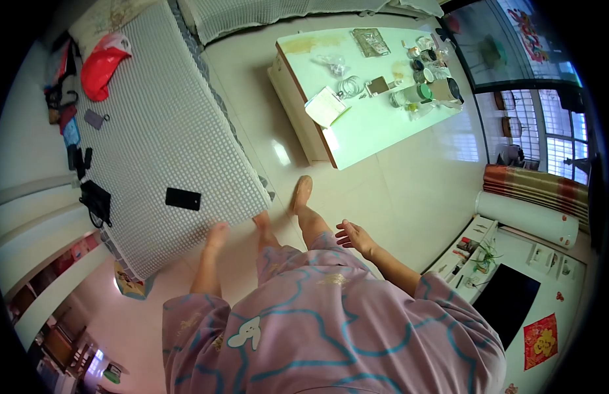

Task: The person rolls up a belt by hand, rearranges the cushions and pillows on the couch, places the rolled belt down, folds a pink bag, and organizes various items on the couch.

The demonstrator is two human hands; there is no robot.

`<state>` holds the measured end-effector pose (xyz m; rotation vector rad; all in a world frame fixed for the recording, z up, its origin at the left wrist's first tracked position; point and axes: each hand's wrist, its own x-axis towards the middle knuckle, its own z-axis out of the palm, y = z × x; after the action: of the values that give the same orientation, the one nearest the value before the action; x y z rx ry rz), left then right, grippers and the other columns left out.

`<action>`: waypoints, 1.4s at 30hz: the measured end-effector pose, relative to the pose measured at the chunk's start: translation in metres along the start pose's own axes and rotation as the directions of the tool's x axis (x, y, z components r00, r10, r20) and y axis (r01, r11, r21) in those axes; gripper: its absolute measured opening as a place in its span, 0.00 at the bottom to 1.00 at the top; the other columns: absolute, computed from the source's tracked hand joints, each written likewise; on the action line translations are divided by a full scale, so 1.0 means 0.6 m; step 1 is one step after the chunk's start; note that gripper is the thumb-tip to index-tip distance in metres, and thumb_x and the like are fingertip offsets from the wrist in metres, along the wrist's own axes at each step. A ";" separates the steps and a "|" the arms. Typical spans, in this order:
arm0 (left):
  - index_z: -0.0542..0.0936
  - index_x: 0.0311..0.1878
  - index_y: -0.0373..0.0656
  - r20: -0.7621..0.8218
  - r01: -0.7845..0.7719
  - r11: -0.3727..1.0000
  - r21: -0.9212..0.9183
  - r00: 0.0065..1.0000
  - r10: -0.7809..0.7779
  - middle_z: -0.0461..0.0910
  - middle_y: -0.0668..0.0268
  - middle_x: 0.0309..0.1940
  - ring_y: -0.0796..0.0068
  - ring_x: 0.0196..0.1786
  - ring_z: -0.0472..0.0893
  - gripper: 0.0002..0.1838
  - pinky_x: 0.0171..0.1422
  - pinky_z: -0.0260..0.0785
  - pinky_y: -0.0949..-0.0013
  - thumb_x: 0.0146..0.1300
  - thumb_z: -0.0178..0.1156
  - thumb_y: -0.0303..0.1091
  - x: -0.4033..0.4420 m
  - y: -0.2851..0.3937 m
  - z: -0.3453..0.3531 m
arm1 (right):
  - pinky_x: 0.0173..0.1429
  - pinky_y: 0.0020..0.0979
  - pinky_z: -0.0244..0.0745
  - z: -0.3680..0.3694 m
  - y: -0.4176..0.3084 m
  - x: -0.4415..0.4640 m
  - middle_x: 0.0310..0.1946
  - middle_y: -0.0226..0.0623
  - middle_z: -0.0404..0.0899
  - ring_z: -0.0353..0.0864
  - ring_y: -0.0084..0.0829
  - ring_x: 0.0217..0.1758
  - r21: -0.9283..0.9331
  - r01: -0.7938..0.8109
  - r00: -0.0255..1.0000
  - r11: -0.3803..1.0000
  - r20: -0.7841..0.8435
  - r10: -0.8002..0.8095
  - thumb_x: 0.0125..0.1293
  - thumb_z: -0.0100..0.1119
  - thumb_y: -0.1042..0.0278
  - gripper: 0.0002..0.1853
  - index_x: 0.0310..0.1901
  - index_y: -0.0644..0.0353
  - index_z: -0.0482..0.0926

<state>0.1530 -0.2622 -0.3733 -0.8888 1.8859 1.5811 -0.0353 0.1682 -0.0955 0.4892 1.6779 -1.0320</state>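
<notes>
My left hand [216, 235] hangs over the lower edge of the sofa's pale quilted cover [167, 157]. It is smeared by motion, so its fingers do not show clearly. Closest to it on the cover lies a black phone [183, 199], apart from the hand. My right hand [355, 237] is in the air beside my knee, fingers spread and holding nothing. Below both hands is my purple patterned clothing [304, 322]; one bare foot and one slipper [303, 192] are on the tiled floor.
A white coffee table [377, 125] stands ahead, with an open notebook [327, 107], a coiled cable [350, 86] and several jars [419, 94]. A red bag [102, 71] and black bag [96, 202] lie on the sofa. A TV [506, 304] is at right.
</notes>
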 end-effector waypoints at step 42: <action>0.76 0.49 0.36 0.049 -0.112 0.874 0.472 0.994 0.100 0.78 0.60 0.37 0.68 0.40 0.77 0.15 0.50 0.69 0.65 0.68 0.48 0.36 0.443 0.961 -0.463 | 0.63 0.38 0.68 -0.232 -0.632 0.528 0.55 0.51 0.76 0.73 0.46 0.60 -0.289 0.090 0.780 0.953 -0.574 -0.248 0.61 0.58 0.57 0.20 0.48 0.64 0.81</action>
<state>-0.4516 -0.5160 -0.1499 -0.5534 2.1988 1.0911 -0.5094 0.0234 -0.2285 0.5436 2.4349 -0.8129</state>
